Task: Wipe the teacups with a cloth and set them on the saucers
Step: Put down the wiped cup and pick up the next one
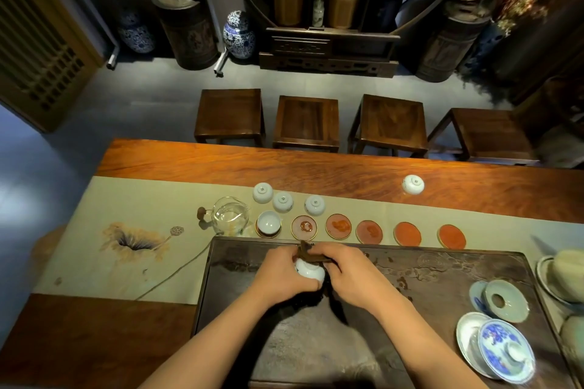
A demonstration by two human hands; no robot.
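White porcelain shows between the two hands: a teacup (310, 271) is held over the dark tray (442, 265), just in front of the person. The left hand (281, 275) curls round the cup from the left side, and the right hand (344, 275) presses a brown cloth (306, 250) against it, so both hands are closed together on the same thing. The cup seems tilted, its mouth toward the cloth, but this is partly hidden. The saucers (338, 226) lie in a row on the counter (316, 164) beyond the tray, straight ahead of the hands. One cup (268, 222) already stands on the leftmost saucer. The next free saucer (304, 227) is almost directly beyond the hands, a little nearer to the left one. Four cups (282, 201) wait upside down behind the row.
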